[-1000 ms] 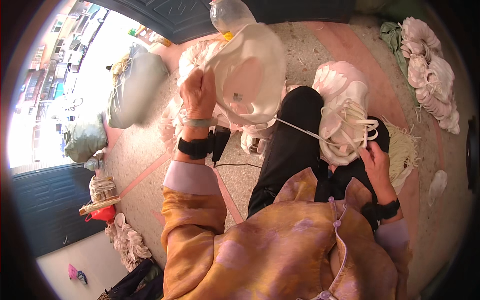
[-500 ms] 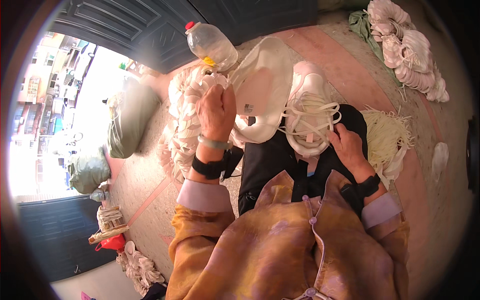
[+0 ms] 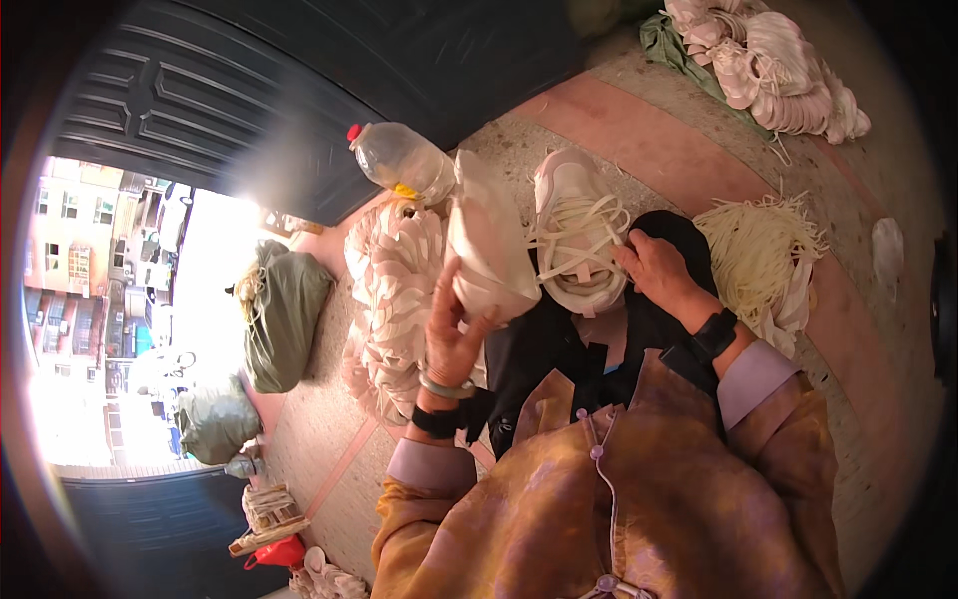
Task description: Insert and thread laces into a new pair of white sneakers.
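Left hand (image 3: pixel 451 334) lifts a pale pink fabric shoe upper (image 3: pixel 491 250) off the lap, fingers closed on its lower edge, apparently to keep it clear. Right hand (image 3: pixel 654 270) pinches cream laces on the pale pink laced shoe upper (image 3: pixel 577 230) resting on the knee. Heap of loose cream laces (image 3: pixel 763 250) lies just right; bare floor beyond.

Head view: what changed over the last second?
The left hand has come down from the white upper piece, raised high a second ago, and now holds it lower beside the laced shoe upper. The right hand has moved up from the laces' loose end to the upper itself on the knee. The plastic bottle, lace bundle and pile of uppers stay put.
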`<state>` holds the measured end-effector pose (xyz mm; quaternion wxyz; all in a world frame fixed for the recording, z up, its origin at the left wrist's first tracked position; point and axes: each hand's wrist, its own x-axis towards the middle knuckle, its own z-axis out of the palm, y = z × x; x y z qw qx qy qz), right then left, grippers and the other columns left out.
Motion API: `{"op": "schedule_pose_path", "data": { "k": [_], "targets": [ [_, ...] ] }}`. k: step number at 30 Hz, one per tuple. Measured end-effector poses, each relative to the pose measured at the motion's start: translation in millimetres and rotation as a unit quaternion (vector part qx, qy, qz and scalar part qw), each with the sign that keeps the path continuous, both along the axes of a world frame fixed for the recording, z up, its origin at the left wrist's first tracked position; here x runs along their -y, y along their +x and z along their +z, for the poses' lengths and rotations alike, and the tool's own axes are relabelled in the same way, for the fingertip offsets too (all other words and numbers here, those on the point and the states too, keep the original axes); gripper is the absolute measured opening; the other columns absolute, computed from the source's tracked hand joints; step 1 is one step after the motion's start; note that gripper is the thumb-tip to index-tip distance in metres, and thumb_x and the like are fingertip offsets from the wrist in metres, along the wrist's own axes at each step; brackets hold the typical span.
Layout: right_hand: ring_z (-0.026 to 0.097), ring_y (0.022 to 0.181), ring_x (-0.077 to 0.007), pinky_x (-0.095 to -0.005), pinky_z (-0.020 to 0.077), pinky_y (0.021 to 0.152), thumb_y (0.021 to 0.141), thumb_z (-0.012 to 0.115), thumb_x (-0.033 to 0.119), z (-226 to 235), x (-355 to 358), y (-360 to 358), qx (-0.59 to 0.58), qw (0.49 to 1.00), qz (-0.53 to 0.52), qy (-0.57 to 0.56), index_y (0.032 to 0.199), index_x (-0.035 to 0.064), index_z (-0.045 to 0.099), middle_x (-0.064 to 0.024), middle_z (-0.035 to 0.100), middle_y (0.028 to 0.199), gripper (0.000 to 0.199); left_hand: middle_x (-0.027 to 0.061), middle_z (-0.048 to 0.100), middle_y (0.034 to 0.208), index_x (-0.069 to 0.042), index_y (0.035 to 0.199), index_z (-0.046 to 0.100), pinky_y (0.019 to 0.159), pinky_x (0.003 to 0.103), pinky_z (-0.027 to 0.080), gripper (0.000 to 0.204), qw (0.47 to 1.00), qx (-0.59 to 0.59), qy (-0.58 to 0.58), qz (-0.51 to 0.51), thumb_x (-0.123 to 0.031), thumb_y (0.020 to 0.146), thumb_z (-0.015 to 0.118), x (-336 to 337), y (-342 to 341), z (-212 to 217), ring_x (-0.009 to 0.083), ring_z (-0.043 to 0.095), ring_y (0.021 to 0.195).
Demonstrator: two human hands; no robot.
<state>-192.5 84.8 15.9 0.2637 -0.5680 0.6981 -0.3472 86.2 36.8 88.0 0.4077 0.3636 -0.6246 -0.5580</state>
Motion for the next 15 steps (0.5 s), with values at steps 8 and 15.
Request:
{"op": "schedule_pose_path", "data": {
  "k": [8, 15],
  "targets": [
    [0.062, 0.06, -0.0329, -0.0411, 0.0487, 0.058, 0.088, 0.052, 0.03, 5.5, -2.5, -6.9, 0.109, 0.993, 0.037, 0.024, 0.086, 0.0, 0.056, -0.0194, 0.062, 0.07, 0.03, 0.0162, 0.057, 0.09, 0.0, 0.112, 0.052, 0.065, 0.038, 0.049, 0.044, 0.867, 0.269, -0.385, -0.166, -0.002, 0.07, 0.066, -42.7, -54.9, 3.0, 0.0322, 0.058, 0.075],
    [0.06, 0.054, -0.0258, -0.0341, 0.0479, 0.054, 0.082, 0.06, 0.032, 21.7, -17.4, -6.7, 0.143, 0.985, -0.056, -0.076, 0.082, 0.0004, 0.055, -0.0139, 0.059, 0.069, 0.032, 0.0119, 0.052, 0.084, -0.005, 0.094, 0.052, 0.053, 0.038, 0.049, 0.025, 0.752, 0.327, -0.494, -0.288, -0.009, 0.071, 0.06, -25.2, -96.7, -46.5, 0.0282, 0.057, 0.071]
  ]
}}
